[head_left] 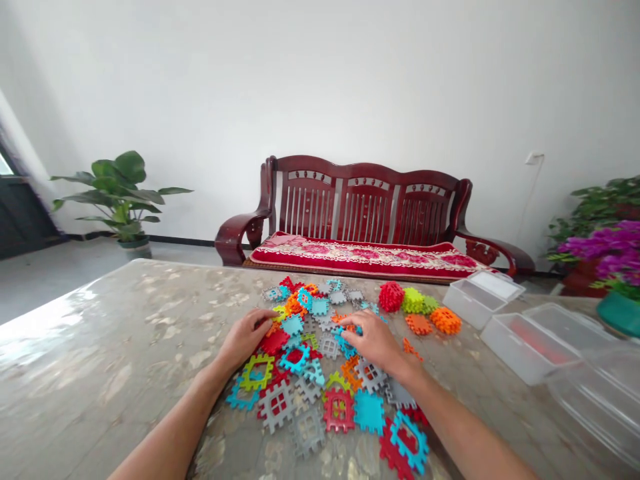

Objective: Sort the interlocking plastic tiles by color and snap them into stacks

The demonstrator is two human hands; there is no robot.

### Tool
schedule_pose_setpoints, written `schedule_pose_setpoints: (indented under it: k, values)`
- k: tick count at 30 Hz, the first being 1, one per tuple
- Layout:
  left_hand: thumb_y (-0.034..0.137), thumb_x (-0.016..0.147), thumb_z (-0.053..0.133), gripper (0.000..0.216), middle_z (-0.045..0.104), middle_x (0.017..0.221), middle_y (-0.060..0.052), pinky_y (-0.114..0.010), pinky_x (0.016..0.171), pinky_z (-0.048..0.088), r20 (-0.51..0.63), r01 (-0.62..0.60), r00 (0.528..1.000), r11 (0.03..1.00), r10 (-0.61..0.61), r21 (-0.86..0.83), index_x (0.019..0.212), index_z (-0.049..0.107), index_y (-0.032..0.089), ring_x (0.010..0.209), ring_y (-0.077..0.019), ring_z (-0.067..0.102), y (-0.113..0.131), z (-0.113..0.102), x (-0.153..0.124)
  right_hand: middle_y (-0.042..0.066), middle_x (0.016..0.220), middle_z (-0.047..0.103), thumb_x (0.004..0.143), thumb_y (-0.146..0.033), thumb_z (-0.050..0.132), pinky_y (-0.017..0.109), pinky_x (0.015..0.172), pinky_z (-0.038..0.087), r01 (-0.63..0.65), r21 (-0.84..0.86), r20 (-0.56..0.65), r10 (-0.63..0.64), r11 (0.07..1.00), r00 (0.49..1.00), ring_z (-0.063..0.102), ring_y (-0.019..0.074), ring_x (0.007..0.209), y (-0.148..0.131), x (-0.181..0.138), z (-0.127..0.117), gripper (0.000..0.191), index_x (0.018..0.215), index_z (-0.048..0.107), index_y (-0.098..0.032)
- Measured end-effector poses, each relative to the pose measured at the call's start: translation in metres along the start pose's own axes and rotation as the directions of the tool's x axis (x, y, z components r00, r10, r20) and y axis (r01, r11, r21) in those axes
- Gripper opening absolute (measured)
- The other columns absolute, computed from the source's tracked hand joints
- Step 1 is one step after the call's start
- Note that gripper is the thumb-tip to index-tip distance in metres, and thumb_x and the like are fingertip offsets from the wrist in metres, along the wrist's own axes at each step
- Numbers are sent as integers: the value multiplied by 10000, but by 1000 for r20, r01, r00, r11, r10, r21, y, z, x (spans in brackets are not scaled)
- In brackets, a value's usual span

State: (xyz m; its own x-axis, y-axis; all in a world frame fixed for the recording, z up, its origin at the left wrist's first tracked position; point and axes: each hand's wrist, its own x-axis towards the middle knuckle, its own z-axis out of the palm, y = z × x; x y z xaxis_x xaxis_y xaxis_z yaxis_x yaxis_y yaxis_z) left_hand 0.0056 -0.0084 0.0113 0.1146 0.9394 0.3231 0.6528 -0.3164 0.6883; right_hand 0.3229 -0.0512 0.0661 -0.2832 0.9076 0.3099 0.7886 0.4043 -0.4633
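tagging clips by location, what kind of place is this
Probably a home living room: carved wooden sofa with floral cushion, potted plants either side, interlocking toy tiles on the table.

No writing to read
No letters or numbers show on the plastic tiles (369, 411) under the right hand (373, 341) or the clear boxes (525, 347) right of it; possibly too small.
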Motion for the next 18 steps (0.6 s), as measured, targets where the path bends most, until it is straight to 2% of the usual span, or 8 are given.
schedule_pose_setpoints:
  k: [3, 5, 8, 10, 15, 18]
  values:
    - [396, 835, 504, 330, 741, 1040, -31, -336, 934, 504, 10, 4, 1000, 1000, -4, -16, 1018, 727, 235, 996, -214, 662, 1, 0, 0, 24, 1082, 742, 833, -303, 654, 334, 953, 427, 49, -29, 119, -45, 998, 992, 618, 218, 1070, -31, 1, 12, 238, 1052, 735, -263]
    - [388, 834, 504, 328, 741, 1039, -31, -333, 937, 502, 8, -3, 1000, 1000, 4, -18, 1019, 727, 234, 1001, -213, 661, 2, 0, 0, 41, 1145, 721, 818, -375, 680, 342, 963, 423, 72, -39, 171, -64, 997, 983, 601, 235, 1113, -46, 3, 21, 338, 1134, 704, -256]
    - [381, 839, 494, 327, 745, 1027, -24, -333, 938, 503, 2, -20, 1000, 1000, 20, -5, 1009, 736, 241, 1001, -213, 664, 1, 0, 0, 77, 1217, 683, 769, -480, 715, 364, 966, 420, 129, -73, 217, -111, 989, 970, 575, 268, 1145, -60, 8, 33, 534, 1236, 642, -233]
    - [377, 839, 488, 331, 747, 1023, -24, -335, 938, 506, -4, -21, 1000, 1000, 21, 0, 1004, 740, 239, 987, -213, 668, 1, -1, 0, 90, 1217, 673, 747, -506, 720, 370, 955, 421, 156, -109, 230, -128, 982, 965, 574, 277, 1128, -65, 9, 40, 586, 1251, 623, -222]
    - [333, 822, 495, 324, 743, 1021, -29, -330, 946, 504, -19, -13, 1000, 1000, 13, -8, 1006, 740, 227, 973, -203, 668, 2, 0, 0, 60, 1056, 699, 787, -311, 627, 317, 885, 423, 129, -202, 223, -83, 971, 971, 599, 226, 1022, -65, 8, 42, 317, 1089, 683, -233]
    - [295, 804, 502, 313, 744, 1018, -23, -325, 945, 504, -26, -18, 999, 1000, 18, -10, 994, 742, 232, 970, -200, 668, 2, 1, 0, 56, 1039, 698, 757, -219, 594, 321, 915, 409, 104, -231, 183, -62, 967, 981, 590, 225, 1036, -63, 9, 39, 302, 1039, 703, -235]
